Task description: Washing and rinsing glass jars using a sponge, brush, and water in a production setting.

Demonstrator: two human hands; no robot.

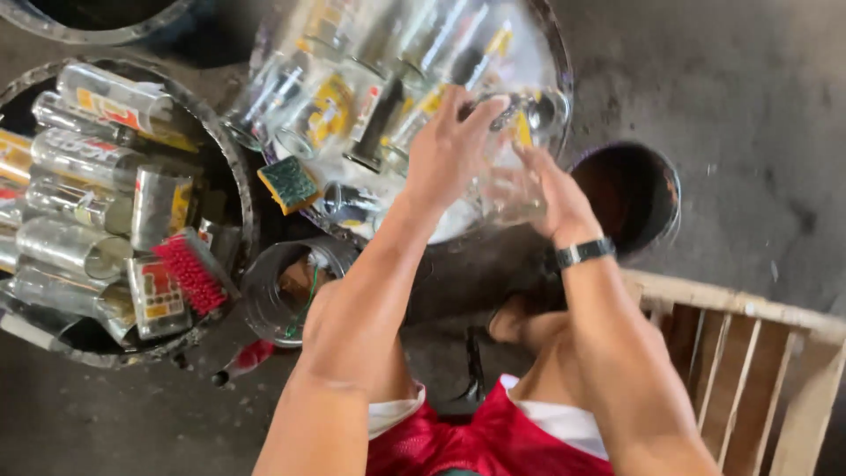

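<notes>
Both my hands hold a clear glass bottle [515, 150] above a round metal basin [555, 53] of foamy water with several labelled glass bottles in it. My left hand [449, 145] grips the bottle's upper part, fingers wrapped over it. Around the bottle's lower part curls my right hand [551, 198], which has a dark watch on the wrist. A green and yellow sponge [288, 183] lies at the basin's near-left rim.
A second basin [231, 159] at left holds several clear bottles and a red-bristled brush [189, 271]. A small metal bucket [264, 304] stands between the basins. A dark round pot [630, 194] sits right of my hands. A wooden crate [749, 353] stands at lower right on the concrete floor.
</notes>
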